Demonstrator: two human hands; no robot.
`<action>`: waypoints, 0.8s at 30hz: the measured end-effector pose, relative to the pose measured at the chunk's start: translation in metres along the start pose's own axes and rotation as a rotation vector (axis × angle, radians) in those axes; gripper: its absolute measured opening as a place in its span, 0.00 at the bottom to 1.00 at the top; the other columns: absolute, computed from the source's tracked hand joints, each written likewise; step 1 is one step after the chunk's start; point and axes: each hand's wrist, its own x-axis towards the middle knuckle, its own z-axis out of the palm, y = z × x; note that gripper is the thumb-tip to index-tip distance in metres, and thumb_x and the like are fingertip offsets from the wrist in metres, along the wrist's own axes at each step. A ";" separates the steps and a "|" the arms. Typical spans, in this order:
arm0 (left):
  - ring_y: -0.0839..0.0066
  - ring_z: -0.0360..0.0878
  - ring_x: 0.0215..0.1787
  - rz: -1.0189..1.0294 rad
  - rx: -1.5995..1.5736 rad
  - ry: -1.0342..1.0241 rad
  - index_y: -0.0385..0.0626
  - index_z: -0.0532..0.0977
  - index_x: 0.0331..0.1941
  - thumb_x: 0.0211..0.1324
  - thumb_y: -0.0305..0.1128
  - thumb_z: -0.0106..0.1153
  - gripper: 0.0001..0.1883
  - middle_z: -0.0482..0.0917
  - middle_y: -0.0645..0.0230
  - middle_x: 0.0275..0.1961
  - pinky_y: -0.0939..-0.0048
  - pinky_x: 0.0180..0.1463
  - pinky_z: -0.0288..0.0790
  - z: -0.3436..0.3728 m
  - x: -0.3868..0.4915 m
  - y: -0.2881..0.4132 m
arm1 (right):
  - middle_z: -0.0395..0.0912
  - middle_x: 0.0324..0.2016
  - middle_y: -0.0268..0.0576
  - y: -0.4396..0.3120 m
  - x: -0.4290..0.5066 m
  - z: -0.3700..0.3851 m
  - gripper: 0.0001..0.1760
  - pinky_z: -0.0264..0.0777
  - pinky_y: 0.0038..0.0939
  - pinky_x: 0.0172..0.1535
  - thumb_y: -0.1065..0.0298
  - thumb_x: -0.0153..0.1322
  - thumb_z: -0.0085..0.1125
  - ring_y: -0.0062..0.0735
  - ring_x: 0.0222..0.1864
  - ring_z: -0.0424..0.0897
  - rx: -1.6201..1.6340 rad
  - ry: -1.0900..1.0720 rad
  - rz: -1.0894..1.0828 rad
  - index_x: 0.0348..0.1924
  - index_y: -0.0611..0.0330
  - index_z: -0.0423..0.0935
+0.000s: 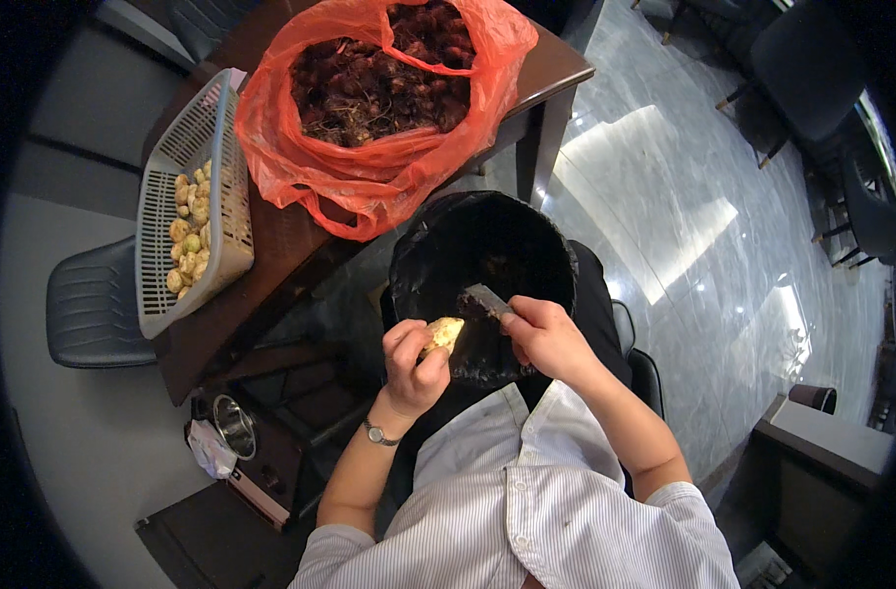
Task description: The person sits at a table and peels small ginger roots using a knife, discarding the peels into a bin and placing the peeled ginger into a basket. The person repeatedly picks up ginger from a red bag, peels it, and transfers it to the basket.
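Note:
My left hand (416,368) grips a pale, peeled taro-like tuber (443,335) between thumb and fingers. In my right hand (549,335) is a knife (490,300), its short broad blade pointing to the upper left with dark peel scraps stuck on it. Blade and tuber are a small gap apart. Both hands are over a round bin (485,228) lined with a black plastic bag, standing between my legs. Dark scraps show dimly inside it; its bottom is too dark to make out.
On the brown table (286,254) a red plastic bag (418,158) holds many dark, rooty tubers (374,92). Left of it stands a grey plastic basket (231,184) with several peeled tubers (190,254). A metal bowl (234,427) is at lower left. Black chairs (98,305) stand around.

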 end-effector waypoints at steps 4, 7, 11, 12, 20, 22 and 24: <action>0.59 0.69 0.42 0.046 0.030 -0.010 0.47 0.61 0.39 0.41 0.11 0.59 0.24 0.64 0.60 0.44 0.63 0.43 0.73 -0.001 0.000 -0.003 | 0.69 0.14 0.38 -0.002 -0.005 0.004 0.13 0.65 0.28 0.21 0.67 0.72 0.48 0.24 0.16 0.71 0.226 -0.159 -0.022 0.25 0.65 0.66; 0.58 0.69 0.42 0.034 0.023 -0.002 0.47 0.61 0.39 0.42 0.11 0.59 0.23 0.64 0.60 0.43 0.63 0.44 0.73 -0.002 0.003 -0.002 | 0.68 0.12 0.46 -0.001 -0.006 0.011 0.13 0.66 0.34 0.23 0.66 0.71 0.50 0.38 0.16 0.73 0.048 -0.112 -0.184 0.25 0.66 0.67; 0.64 0.70 0.43 -0.238 -0.221 0.026 0.45 0.61 0.42 0.44 0.11 0.57 0.23 0.65 0.59 0.47 0.65 0.46 0.72 -0.003 0.007 0.001 | 0.70 0.13 0.44 0.001 -0.001 0.011 0.12 0.65 0.32 0.23 0.66 0.72 0.49 0.34 0.17 0.73 -0.128 0.051 -0.211 0.27 0.65 0.67; 0.66 0.71 0.43 -0.448 -0.414 0.008 0.45 0.62 0.43 0.44 0.10 0.56 0.23 0.65 0.59 0.48 0.66 0.46 0.71 -0.003 0.007 0.005 | 0.70 0.13 0.40 0.002 -0.001 0.010 0.11 0.65 0.29 0.24 0.66 0.73 0.47 0.28 0.17 0.71 -0.067 0.029 -0.194 0.28 0.64 0.68; 0.73 0.68 0.31 -1.271 -1.964 0.150 0.45 0.68 0.53 0.66 0.41 0.44 0.17 0.73 0.57 0.40 0.74 0.32 0.63 0.005 0.004 0.002 | 0.71 0.17 0.39 0.010 0.004 0.009 0.09 0.66 0.27 0.26 0.66 0.74 0.45 0.26 0.20 0.72 0.107 0.080 -0.229 0.38 0.63 0.64; 0.78 0.60 0.20 -1.427 -2.052 0.157 0.50 0.70 0.51 0.70 0.46 0.33 0.19 0.71 0.61 0.32 0.76 0.26 0.58 0.008 0.000 0.006 | 0.71 0.17 0.39 0.013 0.004 0.012 0.08 0.65 0.28 0.26 0.67 0.73 0.46 0.26 0.19 0.72 0.106 0.075 -0.219 0.38 0.63 0.65; 0.80 0.56 0.17 -1.495 -2.109 0.126 0.50 0.71 0.49 0.70 0.49 0.32 0.20 0.69 0.65 0.28 0.78 0.23 0.56 0.011 -0.003 0.008 | 0.70 0.18 0.35 0.015 0.003 0.015 0.07 0.64 0.23 0.28 0.67 0.74 0.46 0.20 0.22 0.70 0.117 0.061 -0.197 0.38 0.62 0.65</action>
